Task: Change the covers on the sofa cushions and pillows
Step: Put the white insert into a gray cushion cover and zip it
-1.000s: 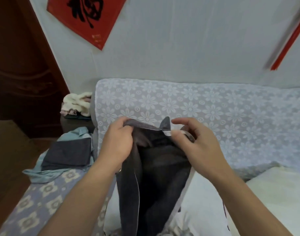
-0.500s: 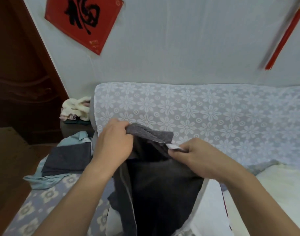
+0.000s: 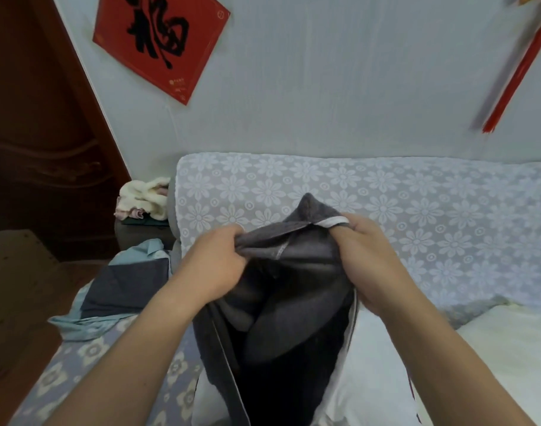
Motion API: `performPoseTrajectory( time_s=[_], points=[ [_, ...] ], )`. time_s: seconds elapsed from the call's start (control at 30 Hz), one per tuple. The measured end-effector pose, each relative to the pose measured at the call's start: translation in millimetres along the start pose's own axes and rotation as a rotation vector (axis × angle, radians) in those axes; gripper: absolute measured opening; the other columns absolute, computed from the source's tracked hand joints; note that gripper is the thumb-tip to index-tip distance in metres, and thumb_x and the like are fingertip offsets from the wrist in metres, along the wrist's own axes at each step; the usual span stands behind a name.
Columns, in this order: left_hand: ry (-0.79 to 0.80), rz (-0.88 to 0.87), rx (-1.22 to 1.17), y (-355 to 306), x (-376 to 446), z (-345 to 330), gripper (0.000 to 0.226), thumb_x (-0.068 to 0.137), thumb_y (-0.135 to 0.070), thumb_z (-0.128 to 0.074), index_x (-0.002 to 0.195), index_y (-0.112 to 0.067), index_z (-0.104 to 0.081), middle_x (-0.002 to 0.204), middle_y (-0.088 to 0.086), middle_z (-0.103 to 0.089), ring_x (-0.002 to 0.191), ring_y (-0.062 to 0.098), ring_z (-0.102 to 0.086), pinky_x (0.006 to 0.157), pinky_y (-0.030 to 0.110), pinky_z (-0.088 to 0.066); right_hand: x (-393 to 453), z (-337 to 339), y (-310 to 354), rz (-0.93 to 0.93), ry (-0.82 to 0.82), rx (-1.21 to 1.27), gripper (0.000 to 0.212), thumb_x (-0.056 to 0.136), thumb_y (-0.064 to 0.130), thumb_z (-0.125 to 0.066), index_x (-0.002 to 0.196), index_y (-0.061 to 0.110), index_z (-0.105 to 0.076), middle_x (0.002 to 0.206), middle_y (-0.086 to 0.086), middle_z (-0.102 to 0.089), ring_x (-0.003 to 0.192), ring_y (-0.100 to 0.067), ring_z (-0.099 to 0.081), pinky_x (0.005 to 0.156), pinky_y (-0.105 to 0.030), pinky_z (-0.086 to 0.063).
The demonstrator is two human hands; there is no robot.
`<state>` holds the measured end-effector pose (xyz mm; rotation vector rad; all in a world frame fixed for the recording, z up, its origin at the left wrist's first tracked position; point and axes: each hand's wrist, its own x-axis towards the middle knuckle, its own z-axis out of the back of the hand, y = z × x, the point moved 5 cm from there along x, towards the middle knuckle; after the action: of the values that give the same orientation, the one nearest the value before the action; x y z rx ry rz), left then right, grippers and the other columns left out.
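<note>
Here both hands — left hand [image 3: 215, 265], right hand [image 3: 367, 259] — grip the grey cover [image 3: 294, 287]; red poster [image 3: 161, 41] reads "福".

Free: floral-covered sofa backrest [image 3: 417, 216], right part, bare.
Blocked: sofa's left end, by folded blue-grey cloth [image 3: 124, 287]; right, white pillow [image 3: 509, 348].

The long sofa with the flower-patterned lace throw [image 3: 386, 216] stands against the wall. In front of its backrest, over the seat, the dark grey fabric cushion cover [image 3: 294, 302] hangs between the left hand [image 3: 215, 265] and the right hand [image 3: 370, 256]. A white pillow [image 3: 377, 379] lies on the seat right of that cover. A folded blue-grey cloth [image 3: 124, 287] lies on the sofa's left end, with a cream towel bundle [image 3: 143, 198] behind it. A red square paper poster [image 3: 161, 41] hangs above the sofa's left end.
</note>
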<state>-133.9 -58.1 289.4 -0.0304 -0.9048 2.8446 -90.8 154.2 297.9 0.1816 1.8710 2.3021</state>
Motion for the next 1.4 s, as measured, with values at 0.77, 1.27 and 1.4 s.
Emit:
performPoseTrajectory(
  time_s=[0.77, 1.27, 1.4],
  points=[
    [-0.142, -0.031, -0.216, 25.0, -2.3, -44.2, 0.023, 0.084, -0.005, -0.058, 0.091, -0.021, -0.072, 0.085, 0.0, -0.073, 0.089, 0.024, -0.068, 0.073, 0.036, -0.051, -31.3, -44.3, -39.6, -0.051, 0.402, -0.365, 0.015, 0.085, 0.023, -0.076, 0.075, 0.021, -0.065, 0.059, 0.023, -0.064, 0.059, 0.008, -0.06, 0.06, -0.009, -0.045],
    [0.217, 0.046, -0.124, 37.9, -29.2, -81.2, 0.003, 0.082, -0.037, -0.068, 0.084, -0.037, -0.067, 0.08, -0.008, -0.073, 0.083, 0.014, -0.07, 0.078, 0.036, -0.056, -26.1, -40.9, -76.1, -0.24, 0.305, -0.055, 0.009, 0.088, 0.019, -0.071, 0.095, 0.019, -0.078, 0.091, -0.001, -0.078, 0.092, -0.017, -0.074, 0.094, -0.042, -0.056],
    [0.211, 0.121, -0.247, 46.2, -35.6, -91.0, 0.02, 0.081, -0.013, -0.061, 0.08, -0.03, -0.071, 0.084, 0.0, -0.075, 0.092, 0.028, -0.071, 0.083, 0.042, -0.057, -38.8, -45.7, -86.2, -0.28, 0.491, -0.149, 0.016, 0.083, 0.02, -0.079, 0.098, 0.017, -0.078, 0.093, -0.001, -0.079, 0.092, -0.016, -0.074, 0.093, -0.037, -0.057]
  ],
)
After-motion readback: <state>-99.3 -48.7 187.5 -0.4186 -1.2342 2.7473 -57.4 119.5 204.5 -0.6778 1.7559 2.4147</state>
